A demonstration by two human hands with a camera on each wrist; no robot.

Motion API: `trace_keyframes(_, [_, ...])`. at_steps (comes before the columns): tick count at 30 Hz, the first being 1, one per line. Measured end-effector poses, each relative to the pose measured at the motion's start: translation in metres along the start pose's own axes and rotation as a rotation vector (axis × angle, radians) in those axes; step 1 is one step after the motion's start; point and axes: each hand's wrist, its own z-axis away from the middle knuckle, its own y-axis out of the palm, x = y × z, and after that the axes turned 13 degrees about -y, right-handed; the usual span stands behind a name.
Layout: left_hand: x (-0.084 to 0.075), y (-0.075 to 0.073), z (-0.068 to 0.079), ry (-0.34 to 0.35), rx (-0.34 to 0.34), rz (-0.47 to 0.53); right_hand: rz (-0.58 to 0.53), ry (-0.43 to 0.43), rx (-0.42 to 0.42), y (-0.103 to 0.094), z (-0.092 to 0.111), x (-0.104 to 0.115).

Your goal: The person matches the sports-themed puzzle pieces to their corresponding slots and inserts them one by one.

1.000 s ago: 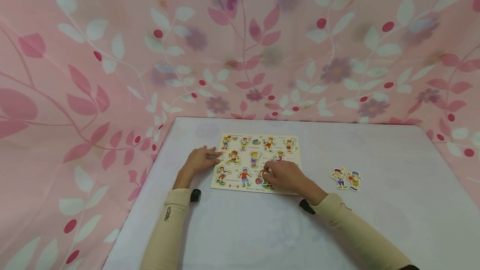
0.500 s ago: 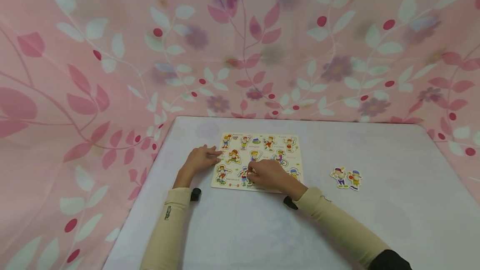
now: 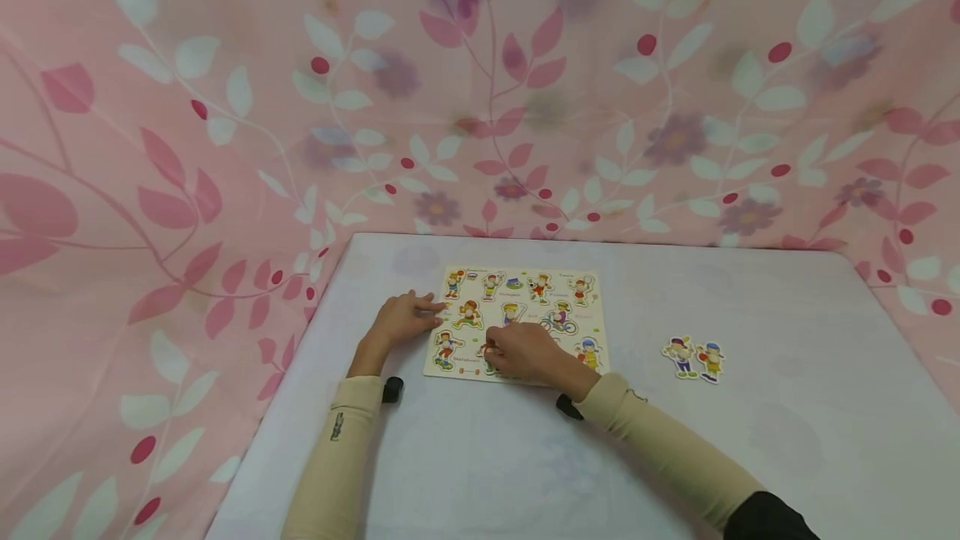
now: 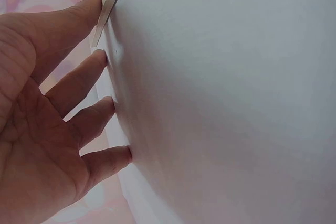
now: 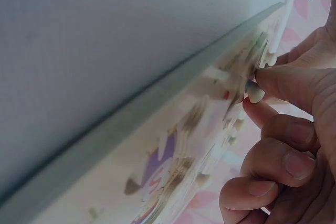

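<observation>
A cream peg puzzle board lies on the table, holding several sport-figure pieces with small knobs. At its left edge rests my left hand, fingers spread; in the left wrist view, the thumb meets the board's edge and the other fingertips touch the tabletop. Over the lower middle of the board, my right hand pinches a puzzle piece by its pale knob between thumb and index finger, the other fingers curled. In the head view this hand covers most of that piece.
Two loose figure pieces, one in a purple cap and one in a blue cap, lie side by side on the white tablecloth right of the board. A pink floral curtain hangs behind the table.
My right hand has moved left along the board's bottom row, uncovering the figures at lower right, then shifted slightly farther left. My left hand and the two loose pieces have stayed put.
</observation>
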Motion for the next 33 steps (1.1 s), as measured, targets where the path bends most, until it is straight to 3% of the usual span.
trace_keyframes(19, [-0.003, -0.001, 0.002, 0.008, -0.008, -0.013, -0.050, 0.044, 0.008, -0.004, 0.004, -0.002])
trace_keyframes(25, [-0.004, 0.000, 0.001, 0.024, -0.014, -0.018, -0.064, 0.092, -0.010, -0.019, 0.017, -0.007])
trace_keyframes(33, [-0.002, 0.002, 0.001, -0.006, 0.002, 0.003, -0.022, 0.141, -0.031, -0.041, 0.044, -0.014])
